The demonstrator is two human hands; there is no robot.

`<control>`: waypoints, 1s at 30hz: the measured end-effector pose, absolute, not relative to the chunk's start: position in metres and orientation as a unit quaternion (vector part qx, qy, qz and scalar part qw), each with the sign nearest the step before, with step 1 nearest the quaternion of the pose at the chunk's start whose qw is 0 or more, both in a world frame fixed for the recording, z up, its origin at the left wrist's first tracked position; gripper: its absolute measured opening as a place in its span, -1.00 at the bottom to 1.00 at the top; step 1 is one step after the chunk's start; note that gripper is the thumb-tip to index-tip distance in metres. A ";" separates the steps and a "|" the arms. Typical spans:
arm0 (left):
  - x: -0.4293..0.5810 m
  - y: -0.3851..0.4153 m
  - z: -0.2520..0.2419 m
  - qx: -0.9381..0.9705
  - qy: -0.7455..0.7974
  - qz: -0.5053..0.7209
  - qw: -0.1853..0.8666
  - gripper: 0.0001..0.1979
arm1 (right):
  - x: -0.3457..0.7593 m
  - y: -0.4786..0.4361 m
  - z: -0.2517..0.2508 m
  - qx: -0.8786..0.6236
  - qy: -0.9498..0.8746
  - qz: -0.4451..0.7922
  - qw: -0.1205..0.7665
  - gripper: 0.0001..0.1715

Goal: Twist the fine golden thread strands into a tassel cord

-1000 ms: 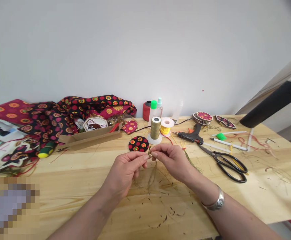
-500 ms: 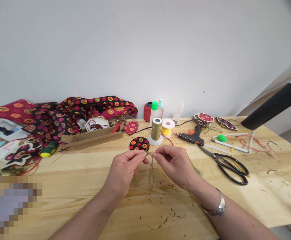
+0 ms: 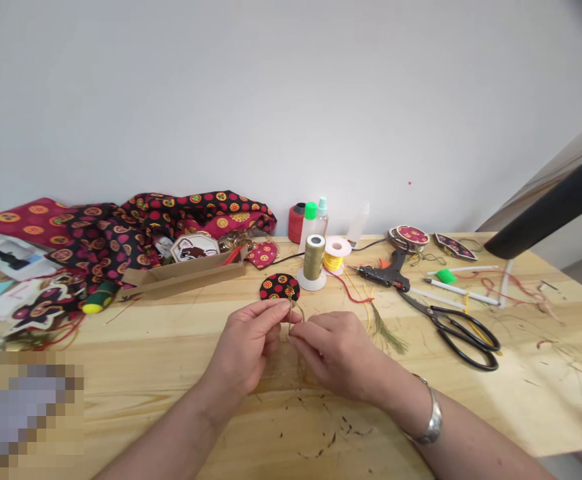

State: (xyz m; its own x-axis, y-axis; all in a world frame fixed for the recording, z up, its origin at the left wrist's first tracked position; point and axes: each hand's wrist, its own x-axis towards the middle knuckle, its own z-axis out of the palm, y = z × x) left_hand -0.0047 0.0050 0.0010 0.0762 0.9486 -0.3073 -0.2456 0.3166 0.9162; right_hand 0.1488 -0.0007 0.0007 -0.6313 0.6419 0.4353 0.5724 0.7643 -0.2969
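Olive-green cord (image 3: 298, 313) runs in a small loop between my two hands over the wooden table. My left hand (image 3: 248, 337) pinches it between thumb and forefinger. My right hand (image 3: 338, 350), fingers curled, grips the cord lower down and close to the left fingertips. Just beyond my fingers lies a round black fabric piece (image 3: 275, 287) with red and yellow flower motifs; the cord seems to lead up to its right edge, though the join is hard to make out. Behind it stands an olive thread spool (image 3: 314, 260).
Yellow cord spool (image 3: 337, 252), glue bottles (image 3: 310, 223) and red spool (image 3: 297, 223) stand behind. At right lie a glue gun (image 3: 385, 273), black-handled scissors (image 3: 463, 333), white pen (image 3: 461, 292) and green tassel (image 3: 388, 330). Patterned cloth (image 3: 191, 207) and a cardboard tray (image 3: 185, 279) are at left.
My right hand has moved down and slightly left, drawing the cord into a loop. The tassel and red cord behind it now show. My left hand stays nearly still.
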 end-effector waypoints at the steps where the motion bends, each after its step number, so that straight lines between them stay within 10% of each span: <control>1: -0.005 0.005 0.001 0.344 0.489 0.463 0.654 -0.79 | 0.149 0.000 -0.001 -0.325 -0.912 0.038 0.249 -0.80; 7: -0.004 0.006 0.002 0.301 0.485 0.474 0.670 -0.80 | 0.151 -0.001 0.005 -0.294 -0.909 0.083 0.285 -0.77; 13: -0.003 0.004 0.003 0.304 0.503 0.453 0.671 -0.83 | 0.149 0.008 0.008 -0.406 -0.673 0.365 0.499 -0.87; 18: -0.001 0.003 0.003 0.329 0.511 0.437 0.664 -0.85 | 0.144 0.014 0.002 -0.380 -0.494 0.650 0.435 -0.72; 30: -0.001 -0.001 0.001 0.404 0.511 0.389 0.651 -0.80 | 0.146 0.016 -0.004 -0.411 -0.472 0.648 0.435 -0.74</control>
State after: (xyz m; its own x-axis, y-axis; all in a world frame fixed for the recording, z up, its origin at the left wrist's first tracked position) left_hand -0.0005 -0.0013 0.0005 0.1748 0.9197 -0.3514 -0.0939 0.3709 0.9239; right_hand 0.1463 0.0162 -0.0036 -0.2835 0.9511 -0.1227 -0.1751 -0.1771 -0.9685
